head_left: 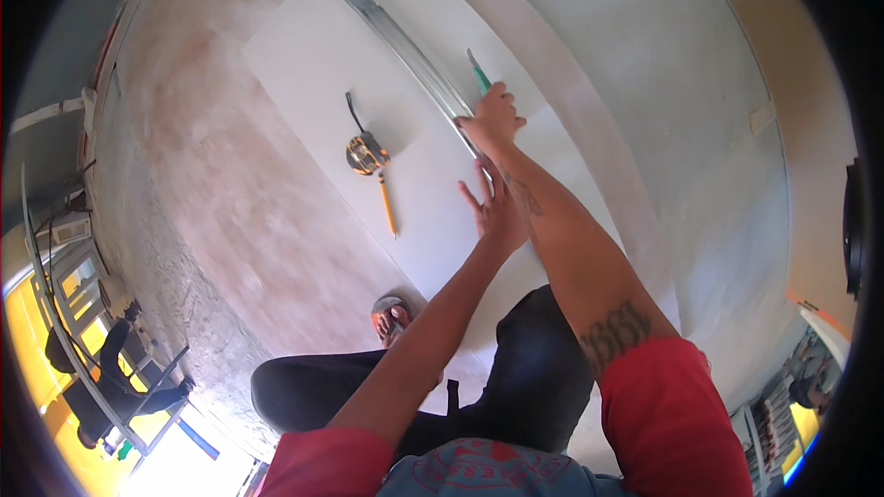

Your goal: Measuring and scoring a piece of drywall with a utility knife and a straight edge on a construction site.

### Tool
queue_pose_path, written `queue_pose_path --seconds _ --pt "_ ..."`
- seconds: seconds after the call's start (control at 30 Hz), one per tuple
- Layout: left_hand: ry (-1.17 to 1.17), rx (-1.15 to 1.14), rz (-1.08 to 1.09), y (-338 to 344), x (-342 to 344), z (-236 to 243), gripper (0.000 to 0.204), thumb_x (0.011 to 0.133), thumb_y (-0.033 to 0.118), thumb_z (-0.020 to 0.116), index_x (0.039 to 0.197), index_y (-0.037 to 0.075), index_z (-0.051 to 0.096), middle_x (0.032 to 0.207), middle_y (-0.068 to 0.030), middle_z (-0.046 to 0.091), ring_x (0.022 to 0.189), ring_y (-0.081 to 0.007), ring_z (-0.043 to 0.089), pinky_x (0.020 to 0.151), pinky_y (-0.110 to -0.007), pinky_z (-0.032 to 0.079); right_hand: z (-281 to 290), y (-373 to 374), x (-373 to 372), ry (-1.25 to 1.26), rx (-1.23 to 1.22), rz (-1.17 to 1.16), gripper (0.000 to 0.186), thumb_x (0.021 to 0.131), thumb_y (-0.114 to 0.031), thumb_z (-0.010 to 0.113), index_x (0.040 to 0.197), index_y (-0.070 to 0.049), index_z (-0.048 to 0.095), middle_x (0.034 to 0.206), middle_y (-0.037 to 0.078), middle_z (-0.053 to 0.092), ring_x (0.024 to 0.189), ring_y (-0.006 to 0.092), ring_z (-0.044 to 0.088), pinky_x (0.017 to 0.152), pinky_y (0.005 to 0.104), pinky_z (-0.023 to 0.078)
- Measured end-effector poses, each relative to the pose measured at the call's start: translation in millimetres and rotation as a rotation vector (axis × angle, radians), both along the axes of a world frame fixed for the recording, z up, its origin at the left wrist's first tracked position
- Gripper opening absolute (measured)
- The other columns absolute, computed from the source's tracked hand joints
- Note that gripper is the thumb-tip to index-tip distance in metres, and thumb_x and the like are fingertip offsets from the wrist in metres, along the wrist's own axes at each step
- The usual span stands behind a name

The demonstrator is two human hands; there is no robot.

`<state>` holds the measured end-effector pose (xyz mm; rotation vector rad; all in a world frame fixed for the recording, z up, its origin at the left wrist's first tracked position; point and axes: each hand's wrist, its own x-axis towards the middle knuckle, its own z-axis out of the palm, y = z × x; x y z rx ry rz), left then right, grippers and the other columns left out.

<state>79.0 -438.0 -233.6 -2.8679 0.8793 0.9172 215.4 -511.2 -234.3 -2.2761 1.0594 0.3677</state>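
I crouch over a large white board (313, 64) lying on the floor. A long metal straightedge (387, 23) lies across it. My right hand (493, 120) grips a green-handled knife (478, 73) beside the straightedge's near end. Just below it, my left hand (497, 212) presses flat on the board with fingers spread. A tape measure (366, 155) with a black strap lies on the board to the left. A yellow pencil (388, 204) lies just below it.
A bare pinkish floor (212, 193) stretches left of the board, and a pale wall (645, 46) rises to the right. My sandalled foot (390, 317) rests at the board's near edge. A folding metal stand (138, 387) and window frames are at the lower left.
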Motion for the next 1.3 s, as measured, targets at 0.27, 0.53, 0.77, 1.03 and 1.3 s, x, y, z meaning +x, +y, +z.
queue_pose_path --seconds 0.27,0.53,0.77,1.03,1.3 --pt "-0.345 -0.135 0.296 65 280 32 0.119 0.07 0.055 0.076 0.15 -0.008 0.014 0.159 -0.0258 0.001 0.147 -0.0433 -0.005 0.111 -0.069 0.004 11 0 20 0.067 0.094 -0.053 0.086 0.061 -0.025 0.092 0.122 -0.003 0.036 0.12 0.021 0.052 0.112 0.0392 0.057 0.093 0.0568 0.035" --pt "-0.043 0.283 0.037 26 382 12 0.149 0.048 0.071 0.082 0.151 -0.009 0.007 0.158 -0.0292 -0.003 0.147 -0.0423 -0.012 0.108 -0.073 0.002 12 -2 25 0.144 0.143 -0.101 0.08 0.061 -0.021 0.091 0.12 -0.004 0.038 0.118 0.02 0.052 0.108 0.039 0.056 0.093 0.054 0.033" --pt "0.144 0.233 0.138 21 391 11 0.158 0.044 0.062 0.089 0.146 -0.015 -0.004 0.154 -0.033 -0.019 0.143 -0.046 -0.023 0.093 -0.085 0.016 17 -4 22 0.085 0.141 -0.007 0.068 0.076 -0.015 0.08 0.127 -0.002 0.037 0.122 0.018 0.051 0.111 0.038 0.053 0.095 0.0535 0.035" --pt "0.076 0.3 0.164 39 392 -10 0.142 0.05 0.051 0.09 0.145 -0.018 0.01 0.156 -0.032 -0.014 0.143 -0.0471 -0.022 0.093 -0.084 0.02 40 7 213 -0.352 0.236 0.126 0.034 0.097 -0.02 0.05 0.125 -0.001 0.047 0.104 0.025 0.062 0.09 0.0447 0.063 0.074 0.0488 0.053" --pt "0.278 0.147 0.239 38 394 -2 0.108 0.08 0.057 0.064 0.156 0.014 0.0 0.158 -0.0208 -0.02 0.14 -0.0454 -0.03 0.092 -0.085 -0.005 21 33 387 -0.216 0.194 0.42 0.037 0.093 -0.012 0.051 0.128 -0.003 0.043 0.084 0.024 0.065 0.075 0.0418 0.067 0.066 0.0489 0.056"
